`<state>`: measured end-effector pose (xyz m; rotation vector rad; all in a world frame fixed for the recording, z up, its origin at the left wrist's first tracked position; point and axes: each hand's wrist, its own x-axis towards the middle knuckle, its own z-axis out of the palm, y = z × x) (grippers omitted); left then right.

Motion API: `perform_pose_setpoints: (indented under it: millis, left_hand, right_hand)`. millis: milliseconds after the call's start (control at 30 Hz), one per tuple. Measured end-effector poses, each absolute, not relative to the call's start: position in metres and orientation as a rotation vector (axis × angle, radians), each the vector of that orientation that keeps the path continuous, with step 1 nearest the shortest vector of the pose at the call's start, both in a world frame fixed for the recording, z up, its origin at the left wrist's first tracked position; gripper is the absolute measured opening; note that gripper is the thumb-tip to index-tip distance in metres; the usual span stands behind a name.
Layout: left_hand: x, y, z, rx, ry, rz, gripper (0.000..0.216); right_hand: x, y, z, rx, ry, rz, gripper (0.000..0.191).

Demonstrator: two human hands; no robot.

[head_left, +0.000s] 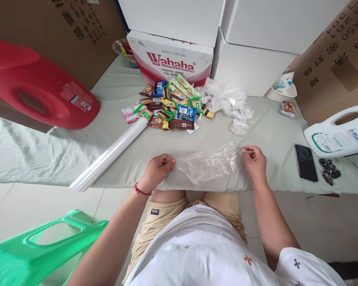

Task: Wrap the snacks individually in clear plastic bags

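Note:
A crumpled clear plastic bag lies spread out near the front edge of the cloth-covered surface, between my two hands. My left hand pinches its left end between thumb and fingers. At the opposite end, the fingertips of my right hand are closed on the bag's right edge, where the thin film is hard to see. Behind the bag sits a pile of wrapped snacks in several colours. More crumpled clear plastic bags are heaped to the right of the snacks.
A roll of clear film lies slanting over the front edge. A red jug stands left; a white detergent bottle, phone and keys are right. Behind is a Wahaha carton. A green stool stands below left.

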<state>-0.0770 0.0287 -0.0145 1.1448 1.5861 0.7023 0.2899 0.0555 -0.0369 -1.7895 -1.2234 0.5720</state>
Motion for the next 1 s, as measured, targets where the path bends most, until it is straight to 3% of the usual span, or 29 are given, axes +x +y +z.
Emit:
perform_pose_setpoints:
  millis: [167,367,567,733,867,900,1000]
  left_hand:
    - [-0.084,0.018,-0.020,1.176,1.609,0.665,0.038]
    - [-0.090,0.018,-0.025,1.148,1.585,0.729,0.036]
    - [-0.094,0.027,-0.019,1.294,1.650,0.794,0.024]
    - [-0.085,0.041,-0.017,1.375,1.596,0.811,0.018]
    - [-0.073,0.052,-0.015,1.428,1.542,0.813,0.017]
    - [-0.071,0.053,-0.014,1.430,1.532,0.819,0.017]
    - [-0.068,0.056,-0.017,1.374,1.519,0.868,0.017]
  right_hand:
    - [0.293,0.035,-0.035,-1.888,-1.340,0.658,0.045]
    - [0.296,0.030,-0.037,-1.842,-1.297,0.892,0.034]
    - [0.282,0.026,-0.016,-1.797,-1.361,0.575,0.023]
    - [0.217,-0.004,0.005,-1.274,-1.888,0.504,0.012]
    - [0.175,-0.013,-0.003,-1.112,-2.141,0.490,0.054]
    - [0.170,-0.012,-0.007,-1.123,-2.166,0.467,0.057]
    - [0.166,-0.011,-0.016,-1.117,-2.225,0.409,0.028]
